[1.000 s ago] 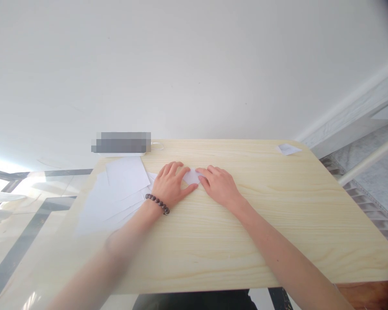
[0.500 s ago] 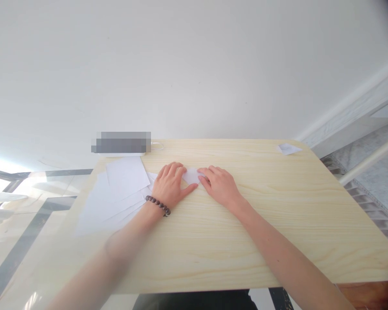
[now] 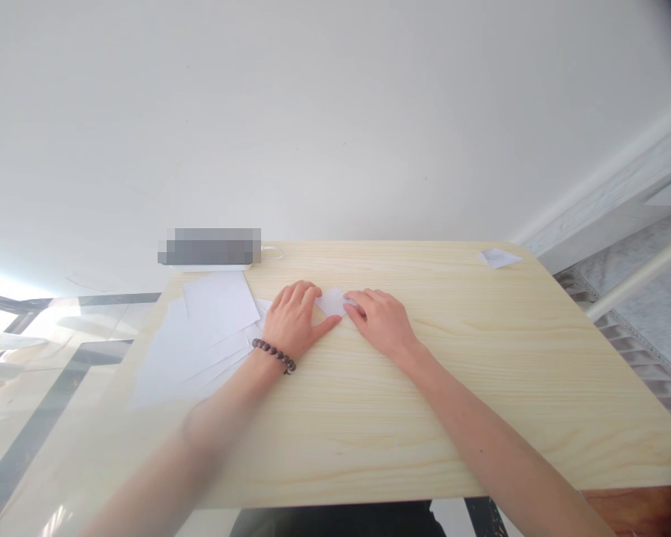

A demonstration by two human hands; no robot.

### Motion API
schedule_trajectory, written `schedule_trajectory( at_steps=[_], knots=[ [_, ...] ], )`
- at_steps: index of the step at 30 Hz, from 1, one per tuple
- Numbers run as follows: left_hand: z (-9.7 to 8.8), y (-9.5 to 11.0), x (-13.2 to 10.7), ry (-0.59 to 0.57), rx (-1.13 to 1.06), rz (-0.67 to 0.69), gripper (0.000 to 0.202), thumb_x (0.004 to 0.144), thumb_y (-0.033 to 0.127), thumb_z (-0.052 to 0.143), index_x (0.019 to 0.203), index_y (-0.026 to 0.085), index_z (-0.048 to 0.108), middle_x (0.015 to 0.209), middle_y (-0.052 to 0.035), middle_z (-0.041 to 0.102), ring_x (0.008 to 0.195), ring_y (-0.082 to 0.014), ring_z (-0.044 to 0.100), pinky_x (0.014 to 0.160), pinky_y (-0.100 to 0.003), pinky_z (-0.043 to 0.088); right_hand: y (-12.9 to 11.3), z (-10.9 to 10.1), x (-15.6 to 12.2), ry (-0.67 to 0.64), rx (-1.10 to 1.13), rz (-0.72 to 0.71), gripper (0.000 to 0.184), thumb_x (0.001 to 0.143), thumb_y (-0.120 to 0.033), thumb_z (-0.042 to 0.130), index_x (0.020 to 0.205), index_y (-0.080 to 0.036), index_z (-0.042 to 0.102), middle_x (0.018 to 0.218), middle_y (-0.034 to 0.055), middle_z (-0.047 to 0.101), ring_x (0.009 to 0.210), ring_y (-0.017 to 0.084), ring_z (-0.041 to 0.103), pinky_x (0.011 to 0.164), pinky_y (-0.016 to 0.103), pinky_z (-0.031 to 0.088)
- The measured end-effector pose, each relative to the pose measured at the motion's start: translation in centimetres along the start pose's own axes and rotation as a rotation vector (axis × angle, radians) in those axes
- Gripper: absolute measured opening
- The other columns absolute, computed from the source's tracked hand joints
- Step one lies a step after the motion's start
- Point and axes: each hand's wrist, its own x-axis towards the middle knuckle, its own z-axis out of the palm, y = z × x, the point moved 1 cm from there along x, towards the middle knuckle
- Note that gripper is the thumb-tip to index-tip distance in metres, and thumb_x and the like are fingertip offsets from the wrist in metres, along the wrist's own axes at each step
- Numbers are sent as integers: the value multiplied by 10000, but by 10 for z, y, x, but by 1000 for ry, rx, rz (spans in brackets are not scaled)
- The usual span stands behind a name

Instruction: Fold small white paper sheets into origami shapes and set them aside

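Note:
A small folded piece of white paper (image 3: 331,302) lies on the wooden table between my two hands. My left hand (image 3: 295,319), with a dark bead bracelet at its wrist, presses on the paper's left side, thumb and fingertips at its edges. At the paper's right edge, my right hand (image 3: 381,319) pinches it between thumb and curled fingers. Both ends of the paper are partly hidden under the fingers.
Several white paper sheets (image 3: 201,335) overlap on the table's left, reaching close to my left hand. A blurred-out device (image 3: 209,250) with a white cable stands at the back left. Another folded paper (image 3: 500,258) lies at the far right corner. A wall borders the table's back.
Both hands stay nearly in place. My right fingers have shifted very slightly at the paper's right edge, and the paper's visible outline differs a little.

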Motion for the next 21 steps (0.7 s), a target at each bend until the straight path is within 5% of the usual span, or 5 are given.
schedule_trajectory(
  at_steps=[21],
  knots=[
    [0, -4, -2, 13, 12, 59, 308, 796, 444, 481, 963, 196, 556, 1084, -87, 536, 1042, -237, 480, 873, -386, 412, 0, -1, 1, -1, 19, 18, 268, 870, -286, 379, 975, -212, 615, 844, 32, 651, 785, 158, 549, 704, 274, 363]
  ],
)
